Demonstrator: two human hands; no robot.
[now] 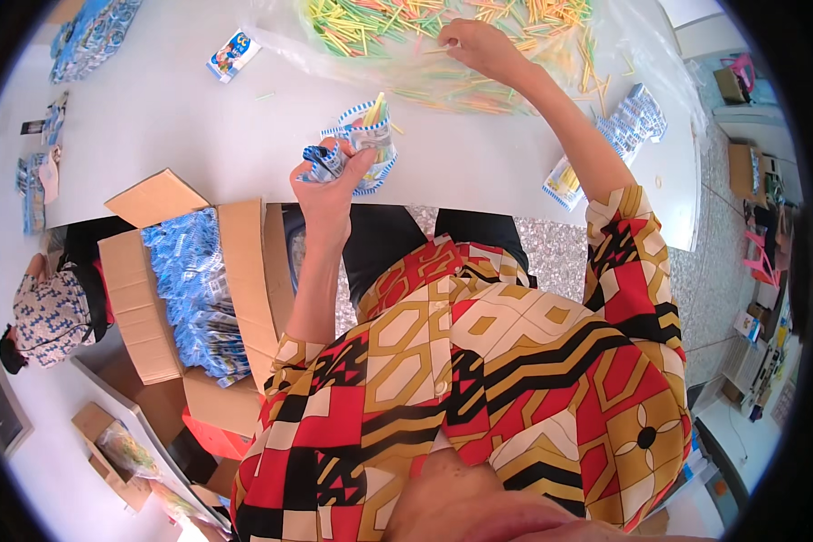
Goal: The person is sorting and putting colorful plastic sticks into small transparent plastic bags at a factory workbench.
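Observation:
In my left hand is a small blue-and-white striped plastic pouch, its mouth turned up, with a few yellow-green sticks poking out. The same fist also grips a folded bundle of blue-and-white wrappers. My right hand reaches to the far side of the table, over a heap of thin coloured sticks on a clear plastic sheet. Its thumb and fingers are pinched together at the near edge of the heap; what lies between them is too small to make out.
Filled striped packets lie by my right forearm. A flat printed packet is at the table's far left. An open cardboard box full of blue packets stands left of me. Another person is at the left, beside the table.

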